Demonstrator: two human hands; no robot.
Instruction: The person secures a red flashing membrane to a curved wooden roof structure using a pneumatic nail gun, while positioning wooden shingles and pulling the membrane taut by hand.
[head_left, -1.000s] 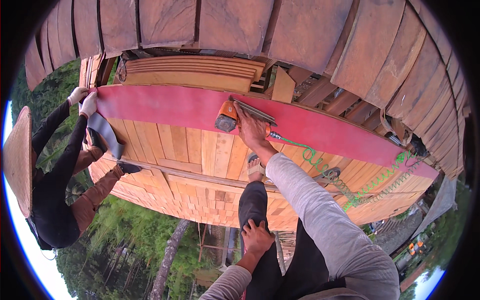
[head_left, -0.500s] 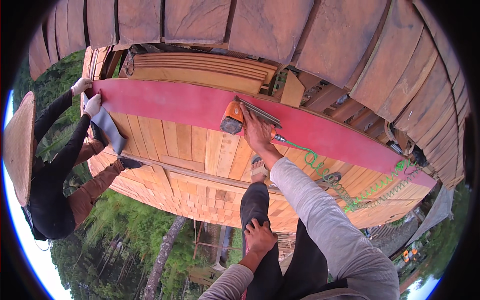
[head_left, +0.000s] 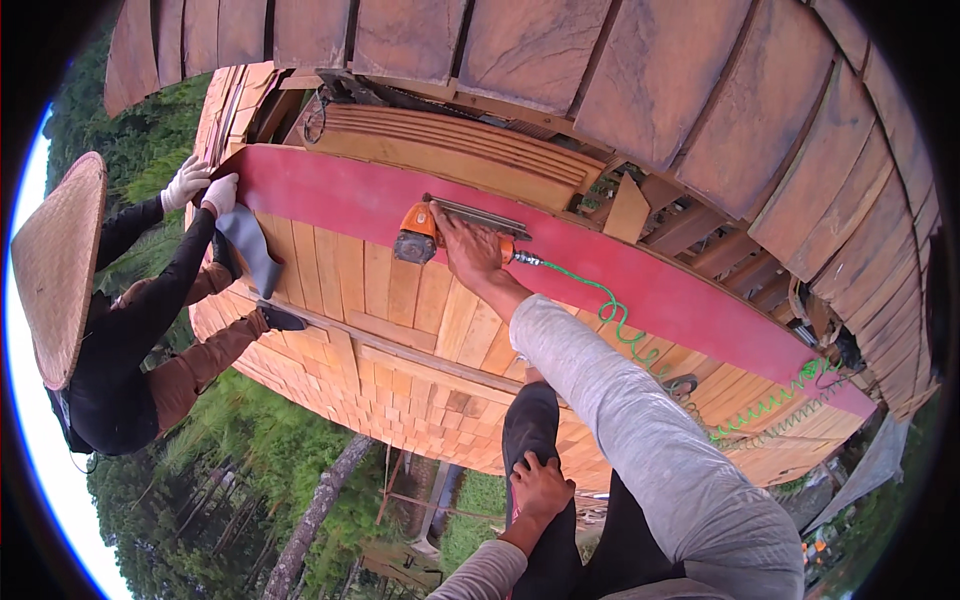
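Nail gun point(head_left: 440, 232): orange body, pressed nose-first to the long red board point(head_left: 330, 196), about a third of the way along from its left end. A green coiled hose point(head_left: 640, 340) runs from the tool's back end down along the board to the right.

Progress, as a judgement: the red board lies along the top edge of the wooden shingles point(head_left: 400, 300), seated against the roof line. No nail heads can be made out, so how much is fastened is unclear; a long stretch lies to the right of the tool.

Right hand point(head_left: 470, 250): fingers wrapped tight round the gun's handle.

Left hand point(head_left: 542, 487): fingers spread slightly, resting flat on the dark trouser knee, holding nothing.

Other person in conical hat point(head_left: 55, 265): white-gloved hands point(head_left: 205, 188) gripping the board's left end.
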